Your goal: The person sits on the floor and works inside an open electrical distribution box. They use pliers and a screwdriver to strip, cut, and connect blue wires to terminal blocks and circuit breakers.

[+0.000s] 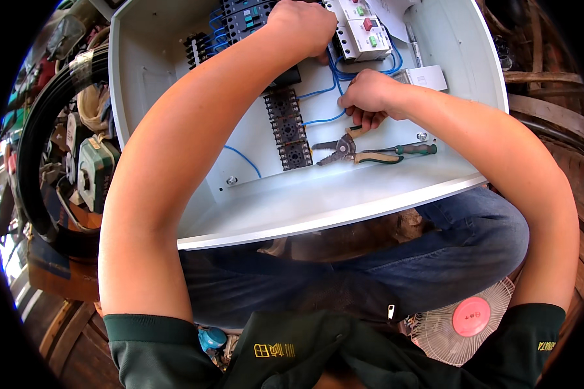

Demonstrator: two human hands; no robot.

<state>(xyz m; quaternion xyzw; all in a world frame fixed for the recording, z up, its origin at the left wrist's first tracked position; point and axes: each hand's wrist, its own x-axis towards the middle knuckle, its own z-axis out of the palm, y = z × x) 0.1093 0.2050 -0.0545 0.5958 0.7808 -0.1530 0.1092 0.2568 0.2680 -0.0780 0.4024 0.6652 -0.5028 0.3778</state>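
Observation:
My left hand [303,27] is at the far side of a white metal enclosure [344,219], beside the white circuit breakers [363,40]. Its fingers are curled under, and what they hold is hidden. Closer to me, my right hand [373,97] pinches a blue wire [339,84] between thumb and fingers. Blue wires run from here to a row of black relay sockets [287,129]. Just below the right hand lie wire strippers [345,150] with tan handles. Black contactors [245,18] sit partly behind my left arm.
A green-handled screwdriver [415,149] lies beside the strippers. A small white box [428,78] and papers [390,14] are at the enclosure's right side. Outside it on the left is a black cable coil [29,155]. A fan [464,321] stands low on the right.

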